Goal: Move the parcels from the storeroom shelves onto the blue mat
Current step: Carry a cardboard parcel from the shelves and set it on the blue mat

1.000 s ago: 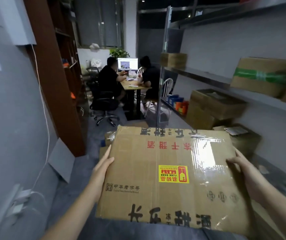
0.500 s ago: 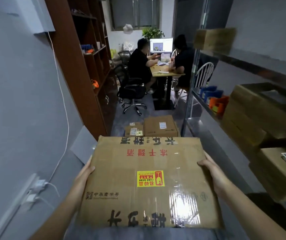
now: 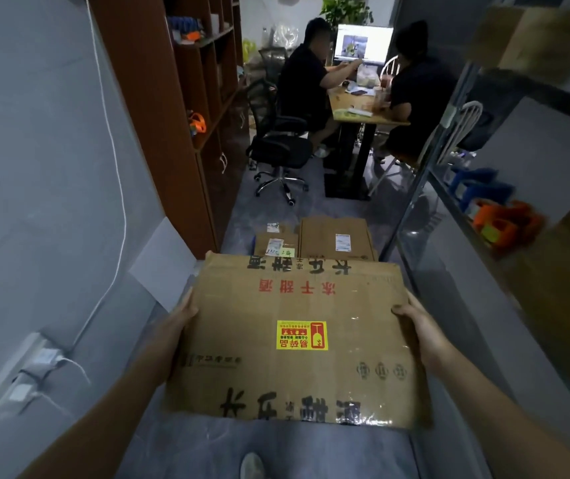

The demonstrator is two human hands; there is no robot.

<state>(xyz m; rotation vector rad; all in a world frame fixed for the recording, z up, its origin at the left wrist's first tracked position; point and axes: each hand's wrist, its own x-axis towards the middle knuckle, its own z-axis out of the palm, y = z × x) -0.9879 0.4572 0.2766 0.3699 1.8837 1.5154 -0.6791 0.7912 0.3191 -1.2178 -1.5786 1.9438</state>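
I carry a large flat cardboard parcel (image 3: 297, 337) with a yellow fragile sticker in front of me at waist height. My left hand (image 3: 183, 311) presses flat against its left edge, fingers straight. My right hand (image 3: 421, 328) grips the right edge with the thumb hooked over the top. Ahead on the floor lie a small parcel (image 3: 274, 246) and a bigger parcel (image 3: 333, 238), side by side. A thin strip of the blue mat (image 3: 253, 240) shows at their left; the rest is hidden.
A metal rack (image 3: 425, 167) runs along the right, holding cardboard boxes (image 3: 566, 271) and orange and blue items (image 3: 504, 223). A brown bookcase (image 3: 173, 133) stands on the left. Beyond, two people sit at a desk (image 3: 363, 114) beside an office chair (image 3: 276, 150).
I have turned left away from the rack and walked down the aisle with the parcel. The parcels on the floor have come into view and are closer.
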